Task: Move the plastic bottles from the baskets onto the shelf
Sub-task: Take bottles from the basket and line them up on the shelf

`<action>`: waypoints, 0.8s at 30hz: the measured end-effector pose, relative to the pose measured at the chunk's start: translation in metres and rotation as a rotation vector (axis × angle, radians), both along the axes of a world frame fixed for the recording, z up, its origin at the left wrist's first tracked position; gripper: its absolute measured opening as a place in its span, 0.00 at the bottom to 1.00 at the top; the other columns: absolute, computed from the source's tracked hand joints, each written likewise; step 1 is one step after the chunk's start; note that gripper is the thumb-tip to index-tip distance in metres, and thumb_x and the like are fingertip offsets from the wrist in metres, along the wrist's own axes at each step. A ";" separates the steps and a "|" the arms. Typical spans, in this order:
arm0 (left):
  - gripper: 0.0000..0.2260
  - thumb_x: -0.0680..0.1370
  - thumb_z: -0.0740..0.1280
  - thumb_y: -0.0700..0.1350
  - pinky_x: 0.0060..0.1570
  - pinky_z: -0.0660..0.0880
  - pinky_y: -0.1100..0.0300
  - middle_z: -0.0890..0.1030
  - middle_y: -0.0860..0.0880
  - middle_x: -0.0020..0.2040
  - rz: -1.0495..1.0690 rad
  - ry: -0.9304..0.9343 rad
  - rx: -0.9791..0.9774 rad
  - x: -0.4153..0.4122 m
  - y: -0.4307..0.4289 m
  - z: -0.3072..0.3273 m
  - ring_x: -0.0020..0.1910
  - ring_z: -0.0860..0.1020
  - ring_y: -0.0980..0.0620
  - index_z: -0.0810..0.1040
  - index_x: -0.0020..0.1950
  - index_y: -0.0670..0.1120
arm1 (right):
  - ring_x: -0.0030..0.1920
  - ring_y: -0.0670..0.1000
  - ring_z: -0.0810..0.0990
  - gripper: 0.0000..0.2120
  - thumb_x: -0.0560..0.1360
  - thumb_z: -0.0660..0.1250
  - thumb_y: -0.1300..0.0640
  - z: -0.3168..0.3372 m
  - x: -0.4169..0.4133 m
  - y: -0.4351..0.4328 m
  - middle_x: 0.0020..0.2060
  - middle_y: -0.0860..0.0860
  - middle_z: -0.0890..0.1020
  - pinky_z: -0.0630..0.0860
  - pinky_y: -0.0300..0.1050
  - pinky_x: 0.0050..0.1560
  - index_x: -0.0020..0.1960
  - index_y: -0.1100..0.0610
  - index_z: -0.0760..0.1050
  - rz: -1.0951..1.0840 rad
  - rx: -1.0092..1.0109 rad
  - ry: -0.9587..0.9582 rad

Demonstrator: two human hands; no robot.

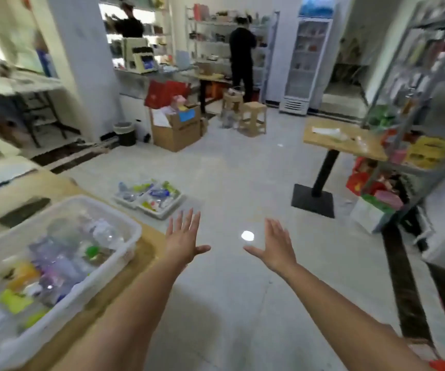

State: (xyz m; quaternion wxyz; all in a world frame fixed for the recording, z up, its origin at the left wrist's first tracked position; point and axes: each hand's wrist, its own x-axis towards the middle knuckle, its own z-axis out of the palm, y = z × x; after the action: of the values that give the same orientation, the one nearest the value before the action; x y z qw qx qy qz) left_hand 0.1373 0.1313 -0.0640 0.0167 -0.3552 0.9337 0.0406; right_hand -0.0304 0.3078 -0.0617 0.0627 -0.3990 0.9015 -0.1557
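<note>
Left hand [184, 243], right hand [276, 250] hovering over grey floor [229, 183], fingers [186, 228] spreading open, holding nothing. Clear plastic bottles [63, 253] lying in white plastic basket [127, 220] on wooden bench [146, 251]; grey metal shelf [419, 97] standing far right.

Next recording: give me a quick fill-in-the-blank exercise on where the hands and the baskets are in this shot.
1. The left hand and the right hand are both open and hold ____.
2. The large white basket sits on a wooden ____.
3. The two smaller baskets stand on the ____.
4. The large white basket is on the person's ____ side.

Missing words: nothing; table; floor; left.
</note>
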 end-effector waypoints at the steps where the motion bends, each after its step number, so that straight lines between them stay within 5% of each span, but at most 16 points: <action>1: 0.43 0.76 0.58 0.67 0.74 0.39 0.45 0.38 0.47 0.79 0.094 0.010 0.006 0.033 -0.016 0.000 0.78 0.38 0.44 0.38 0.79 0.49 | 0.78 0.52 0.45 0.48 0.72 0.63 0.33 0.003 0.019 -0.032 0.78 0.54 0.50 0.43 0.50 0.76 0.78 0.60 0.45 0.096 -0.001 -0.002; 10: 0.43 0.75 0.59 0.68 0.74 0.45 0.44 0.41 0.48 0.80 0.780 0.062 0.041 0.289 -0.037 -0.017 0.78 0.42 0.44 0.42 0.79 0.49 | 0.77 0.54 0.50 0.48 0.71 0.64 0.33 -0.007 0.216 -0.198 0.77 0.55 0.53 0.48 0.49 0.75 0.78 0.58 0.46 0.835 -0.021 0.057; 20: 0.35 0.79 0.49 0.66 0.76 0.44 0.52 0.44 0.46 0.80 0.923 -0.084 0.023 0.343 -0.054 -0.056 0.79 0.44 0.48 0.45 0.80 0.48 | 0.77 0.55 0.49 0.47 0.73 0.62 0.34 -0.053 0.250 -0.294 0.78 0.57 0.50 0.49 0.50 0.75 0.78 0.60 0.44 1.003 0.112 0.079; 24: 0.33 0.81 0.58 0.56 0.76 0.45 0.53 0.43 0.45 0.80 0.986 -0.112 0.034 0.336 -0.088 -0.053 0.79 0.44 0.47 0.44 0.79 0.47 | 0.77 0.55 0.51 0.44 0.75 0.62 0.37 -0.059 0.250 -0.344 0.77 0.55 0.52 0.50 0.48 0.75 0.78 0.59 0.46 1.142 0.099 0.166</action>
State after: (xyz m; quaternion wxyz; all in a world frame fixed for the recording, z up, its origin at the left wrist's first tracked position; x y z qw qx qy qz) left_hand 0.4731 0.0434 -0.1168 0.0514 -0.7560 0.6513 0.0395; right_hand 0.2199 -0.0358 -0.1204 0.0845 -0.8297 0.5514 -0.0230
